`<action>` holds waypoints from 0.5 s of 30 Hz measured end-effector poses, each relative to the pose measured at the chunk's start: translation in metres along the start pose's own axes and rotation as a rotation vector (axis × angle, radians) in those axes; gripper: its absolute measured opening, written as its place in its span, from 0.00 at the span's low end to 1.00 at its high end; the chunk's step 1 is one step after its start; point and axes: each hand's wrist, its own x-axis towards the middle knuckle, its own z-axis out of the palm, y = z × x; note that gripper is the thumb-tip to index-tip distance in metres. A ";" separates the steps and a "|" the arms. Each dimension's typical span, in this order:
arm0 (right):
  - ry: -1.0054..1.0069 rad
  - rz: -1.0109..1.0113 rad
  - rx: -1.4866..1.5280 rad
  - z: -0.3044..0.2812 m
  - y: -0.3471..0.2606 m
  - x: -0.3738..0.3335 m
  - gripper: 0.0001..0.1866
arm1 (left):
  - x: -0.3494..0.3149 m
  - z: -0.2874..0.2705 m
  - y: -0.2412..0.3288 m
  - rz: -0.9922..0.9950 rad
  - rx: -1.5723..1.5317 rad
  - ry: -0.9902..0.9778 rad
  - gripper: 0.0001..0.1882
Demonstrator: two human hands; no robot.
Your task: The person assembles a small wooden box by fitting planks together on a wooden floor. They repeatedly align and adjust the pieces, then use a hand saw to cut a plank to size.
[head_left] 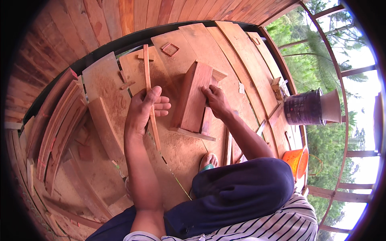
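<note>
A long, thin wooden strip (147, 66) runs across my left hand (141, 108). My thumb presses on it, and the other fingers show beyond it, loosely extended. To its right, a reddish-brown wooden box-like piece (197, 96) stands tilted on the boards, with end pieces jutting out at its top and bottom. My right hand (217, 101) grips the right edge of this piece, fingers curled, the fingertips partly hidden. The strip and the box-like piece are apart.
Sawdusty floorboards (104, 76) have gaps between them. Curved planks (60, 128) are stacked at left. A small wooden frame (170, 49) lies beyond the box. At right stand a dark bucket (303, 107) and an orange bucket (294, 160). My bare foot (209, 160) is below.
</note>
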 end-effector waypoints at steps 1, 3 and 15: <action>-0.011 -0.008 -0.025 -0.003 0.003 0.004 0.17 | 0.000 0.000 0.000 -0.005 0.002 0.002 0.34; -0.031 -0.019 -0.073 -0.008 0.008 0.007 0.19 | 0.001 0.001 0.000 -0.008 0.002 -0.001 0.35; -0.039 -0.032 0.058 0.001 0.002 0.004 0.16 | 0.000 -0.001 -0.001 0.009 -0.001 0.000 0.36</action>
